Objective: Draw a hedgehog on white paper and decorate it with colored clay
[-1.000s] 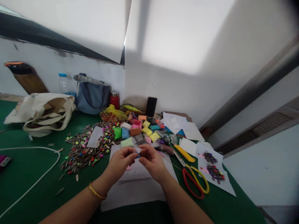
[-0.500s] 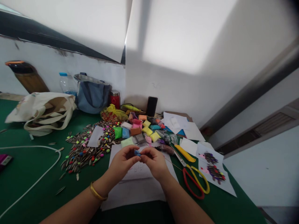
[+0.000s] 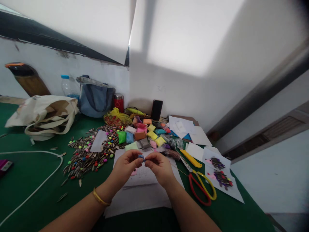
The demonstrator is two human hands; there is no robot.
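Note:
A small lump of blue modelling clay (image 3: 141, 157) is pinched between my two hands, above the middle of the white paper (image 3: 142, 199). My left hand (image 3: 126, 166), with a gold bangle on its wrist, grips the lump between thumb and forefinger. From the other side, the fingertips of my right hand (image 3: 159, 167) close on it too. Faint drawn lines and a bit of pink clay (image 3: 134, 172) show on the paper beneath. Just beyond my hands lie several coloured clay packets (image 3: 140, 136).
Sunflower seeds mixed with coloured balls (image 3: 83, 158) spread at left. Scissors (image 3: 202, 188), a yellow cutter (image 3: 192, 159) and a sheet with two decorated hedgehogs (image 3: 223, 177) lie at right. Bags, bottles and a phone (image 3: 156, 110) line the wall; a white cable (image 3: 45, 178) curves at left.
My left hand has shifted slightly left, drawing its fingertips a little apart from my right hand's. Less blue shows, and the pink bit on the paper has come into view.

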